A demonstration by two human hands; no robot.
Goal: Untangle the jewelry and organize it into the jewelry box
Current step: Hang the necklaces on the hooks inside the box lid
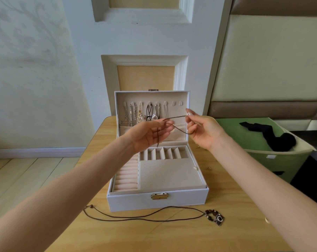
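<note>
- Head view, left to right: my left hand (150,135) hovers palm-up in front of the box, thumb and fingers lightly pinching a thin brown cord necklace (176,117). One loose strand hangs from that hand toward the small divided slots.
- The cord runs taut across to my right hand (201,131), which pinches it between thumb and forefinger, other fingers loosely curled. A slack loop droops between the two hands.
- I judge the step to be opening this cord into one clean loop and hanging it. I would keep both pinches light, draw the hands apart only until the slack loop straightens, and check that the hanging strand is not crossed over it.
- Behind the hands, the upright lid (183,99) of the white rectangular jewelry box (128,199) carries hung necklaces (136,113) on its left and middle hooks. The two empty hooks (176,103) sit at the right, so I would approach from that side to avoid snagging the hung pieces.
- For room, the pale wooden table (227,233) has its left edge close beside the box, with floor below.
- In front of the box, a second brown cord necklace with a dark beaded pendant (215,217) lies spread out. My forearms pass above it.
- Right of the box a few small metal pieces (208,168) lie on the table, too small to identify.
- Beyond the right edge stands a green fabric bin (281,160) holding black cloth (274,135), so the right elbow has little room to swing.
</note>
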